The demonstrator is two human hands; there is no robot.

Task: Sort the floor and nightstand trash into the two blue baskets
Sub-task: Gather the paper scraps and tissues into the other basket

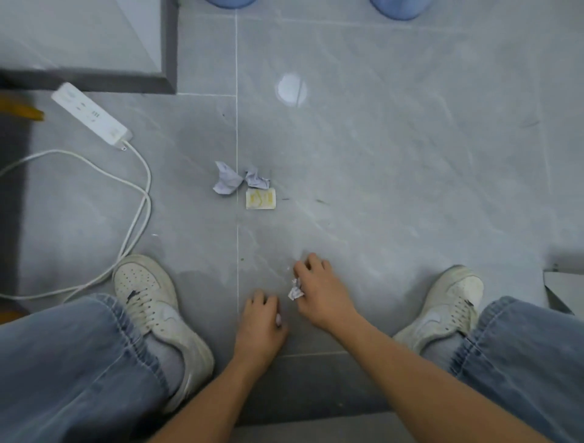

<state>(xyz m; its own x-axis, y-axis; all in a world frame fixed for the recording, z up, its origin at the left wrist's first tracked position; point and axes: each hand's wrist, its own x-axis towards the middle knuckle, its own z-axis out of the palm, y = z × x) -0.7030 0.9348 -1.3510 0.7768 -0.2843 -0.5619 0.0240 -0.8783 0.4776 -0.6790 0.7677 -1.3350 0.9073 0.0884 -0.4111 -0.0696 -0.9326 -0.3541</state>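
Note:
My right hand [319,291] is low over the grey floor, fingers curled around a small crumpled paper scrap [295,290] that shows at its thumb side. My left hand [260,319] is closed beside it, with a bit of white paper [278,319] peeking out at its edge. Farther ahead on the floor lie two crumpled paper wads [227,178] [257,180], touching each other, and a flat yellow-and-white wrapper [260,199] just in front of them. Two blue baskets [227,2] [396,9] show only as rims at the top edge.
A white power strip [91,115] with its looping cable [139,202] lies at the left. My white shoes [158,303] [445,303] and jeans flank my hands. Dark furniture edges sit at the upper left [94,80] and at the far right [565,287].

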